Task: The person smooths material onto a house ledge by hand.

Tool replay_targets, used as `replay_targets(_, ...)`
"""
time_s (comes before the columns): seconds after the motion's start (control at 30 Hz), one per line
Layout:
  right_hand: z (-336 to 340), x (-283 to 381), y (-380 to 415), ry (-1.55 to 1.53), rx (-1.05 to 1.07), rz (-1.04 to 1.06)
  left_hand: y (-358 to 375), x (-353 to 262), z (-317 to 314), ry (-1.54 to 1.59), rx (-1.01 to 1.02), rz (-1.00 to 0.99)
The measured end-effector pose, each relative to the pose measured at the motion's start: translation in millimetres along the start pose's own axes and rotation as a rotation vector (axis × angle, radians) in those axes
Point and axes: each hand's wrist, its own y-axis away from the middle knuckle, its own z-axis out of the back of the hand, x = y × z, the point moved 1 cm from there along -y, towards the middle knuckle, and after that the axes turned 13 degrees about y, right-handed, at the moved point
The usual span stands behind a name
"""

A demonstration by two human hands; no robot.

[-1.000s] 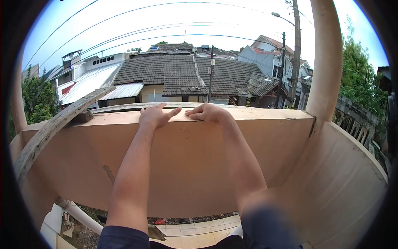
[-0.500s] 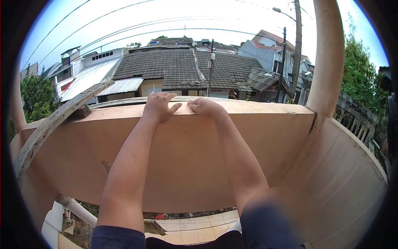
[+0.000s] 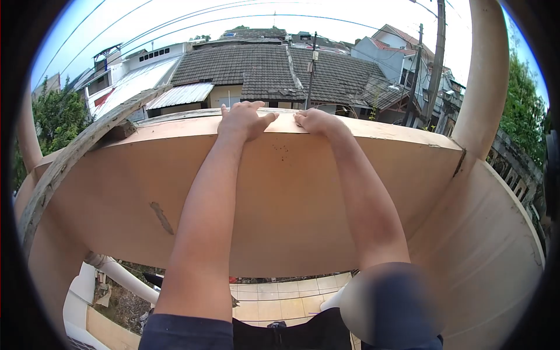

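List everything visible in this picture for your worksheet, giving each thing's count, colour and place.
parapet wall: one, peach, across the middle
column: one, peach, right
weathered plank: one, grey, leaning at left
tiled roofs: several, dark grey-brown, beyond the wall
utility poles: two seen, dark, right of centre
trees: green, far left and far right
floor tiles: cream, bottom
left hand: one, flat on the wall top
right hand: one, fingers curled over the wall top

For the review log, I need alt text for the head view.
Both bare hands, left hand and right hand, rest side by side on top of a peach balcony wall. Beyond it lie tiled roofs, with a weathered plank leaning at left.
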Motion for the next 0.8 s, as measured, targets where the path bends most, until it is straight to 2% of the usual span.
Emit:
replay_targets(0.07, -6, -4, 6, 0.074, -0.053, -0.06, -4, 3, -5, 0.039, -0.018, -0.024)
replay_targets(0.13, -12, -19, 10, -0.039, -0.071, 0.285, -4, 2, -4, 0.019, -0.04, -0.086)
replay_targets(0.17, -13, -25, 9, -0.036, -0.068, 0.286, -2, 1, -4, 0.023, -0.041, -0.084)
replay_targets(0.23, -12, -30, 9, -0.107, 0.008, 0.421, 3, -3, -3, 0.017, -0.064, -0.081)
replay_targets(0.27, -9, -30, 6, -0.105, 0.008, 0.425, 4, -1, -3, 0.017, -0.067, -0.078)
replay_targets(0.33, 3, -24, 10, 0.043, 0.087, 0.266, 5, -3, -3, 0.026, -0.089, -0.079)
replay_targets(0.37, 3, -18, 12, 0.038, 0.077, 0.26, 6, -5, -2, 0.022, -0.089, -0.091)
replay_targets(0.43, 0, -2, 15, 0.252, 0.056, 0.156, 7, -8, 2, 0.025, -0.055, -0.044)
replay_targets(0.47, -9, 9, 27, 0.341, -0.033, 0.111, 6, -7, 0, 0.031, -0.069, -0.055)
replay_targets(0.53, -23, 8, 36, 0.332, -0.132, 0.284, 5, -1, -4, 0.081, -0.146, -0.108)
replay_targets(0.57, -22, 4, 34, 0.347, -0.142, 0.297, 5, -1, -4, 0.079, -0.145, -0.099)
replay_targets(0.63, -22, -6, 37, 0.191, -0.161, 0.444, 8, -5, 0, 0.089, -0.155, -0.083)
replay_targets(0.73, -5, -3, 43, 0.092, -0.024, 0.441, 13, -4, 1, 0.104, -0.158, -0.08)
replay_targets(0.8, -15, -1, 35, 0.06, -0.087, 0.391, 15, -8, 4, 0.113, -0.159, -0.048)
